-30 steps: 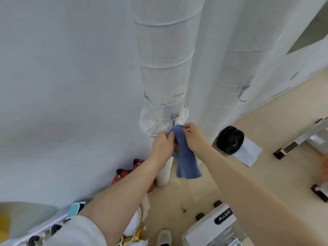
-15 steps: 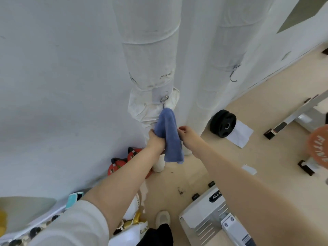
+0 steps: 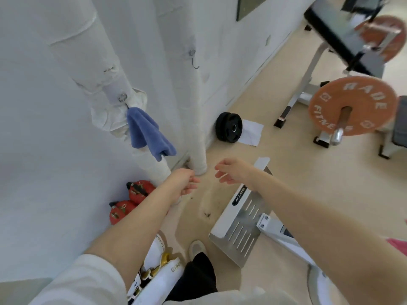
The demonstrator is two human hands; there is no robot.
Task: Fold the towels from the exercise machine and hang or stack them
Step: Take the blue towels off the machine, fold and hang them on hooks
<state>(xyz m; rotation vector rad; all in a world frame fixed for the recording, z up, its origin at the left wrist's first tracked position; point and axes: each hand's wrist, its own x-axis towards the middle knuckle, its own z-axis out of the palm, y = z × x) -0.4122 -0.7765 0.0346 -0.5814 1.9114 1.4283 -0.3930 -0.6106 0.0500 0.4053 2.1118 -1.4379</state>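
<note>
Towel [image 3: 148,131] — blue, bunched — hangs from a metal hook [image 3: 123,98] on the white wrapped pipe [image 3: 92,53]. Left hand [image 3: 184,182] loosely curled, right hand [image 3: 231,171] relaxed with fingers apart — both empty, below it.

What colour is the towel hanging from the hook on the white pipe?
Blue. The towel shows clearly in the head view, hanging against the white pipe.

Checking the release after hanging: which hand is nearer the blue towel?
Left. The left hand is just below the blue towel, not touching it. The right hand is farther off, below and to its right.
</note>
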